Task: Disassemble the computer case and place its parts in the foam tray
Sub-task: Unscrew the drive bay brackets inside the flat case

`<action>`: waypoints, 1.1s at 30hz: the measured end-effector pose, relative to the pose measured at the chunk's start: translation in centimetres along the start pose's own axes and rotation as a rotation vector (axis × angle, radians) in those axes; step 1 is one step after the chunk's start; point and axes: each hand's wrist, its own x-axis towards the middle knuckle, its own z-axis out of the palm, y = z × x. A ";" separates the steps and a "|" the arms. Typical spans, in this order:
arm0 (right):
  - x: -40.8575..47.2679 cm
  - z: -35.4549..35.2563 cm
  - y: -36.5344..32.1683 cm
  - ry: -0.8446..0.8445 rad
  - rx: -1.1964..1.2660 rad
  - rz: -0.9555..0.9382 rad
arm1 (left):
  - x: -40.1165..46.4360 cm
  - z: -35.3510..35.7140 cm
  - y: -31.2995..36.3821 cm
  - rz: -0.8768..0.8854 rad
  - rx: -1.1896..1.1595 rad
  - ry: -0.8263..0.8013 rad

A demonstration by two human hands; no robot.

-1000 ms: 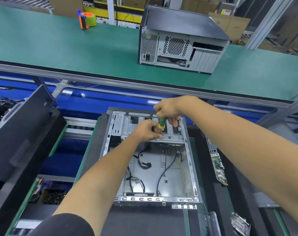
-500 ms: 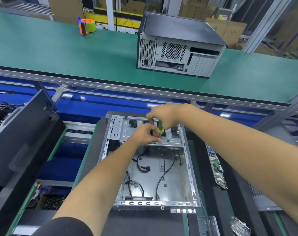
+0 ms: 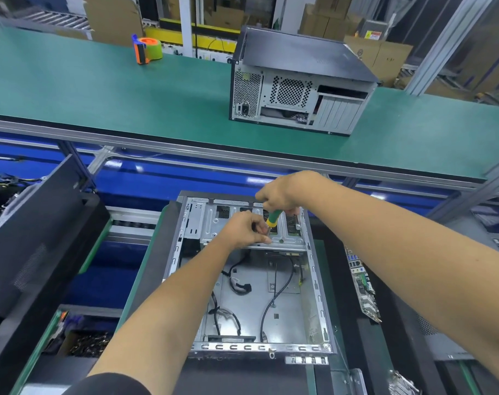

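- We see the right hand (image 3: 282,192) curled round the green-and-yellow screwdriver (image 3: 273,217), its grip closed on the handle from above, the tool tilted down toward the metal drive bracket (image 3: 288,240).
- The left hand (image 3: 247,229) sits just beside it, fingers bent in a pinching grip at the screwdriver's shaft, resting on the bracket's front edge; we cannot tell whether a screw is between the fingertips.
- Both hands work at the far end of the open computer case (image 3: 316,295), which lies on its side directly below us, loose black cables (image 3: 271,303) across its bare floor.
- A motherboard (image 3: 362,289) stands on edge just right of the case; a black panel (image 3: 40,232) leans at the left.
- Beyond, a green surface (image 3: 100,89) carries a second, closed computer case (image 3: 299,89) and an orange-and-green tape dispenser (image 3: 147,49), well apart.
- Cardboard boxes (image 3: 379,55) stand behind it.
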 end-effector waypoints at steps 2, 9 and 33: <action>0.2 -0.2 0.5 -0.011 -0.020 -0.025 | 0.1 0.0 -0.1 -0.006 0.006 -0.003; -0.1 1.2 1.2 0.201 0.141 -0.203 | 0.1 0.0 -0.1 -0.006 0.041 0.010; -0.1 1.5 2.1 0.248 0.027 -0.058 | 0.3 0.3 -0.3 -0.014 0.011 0.007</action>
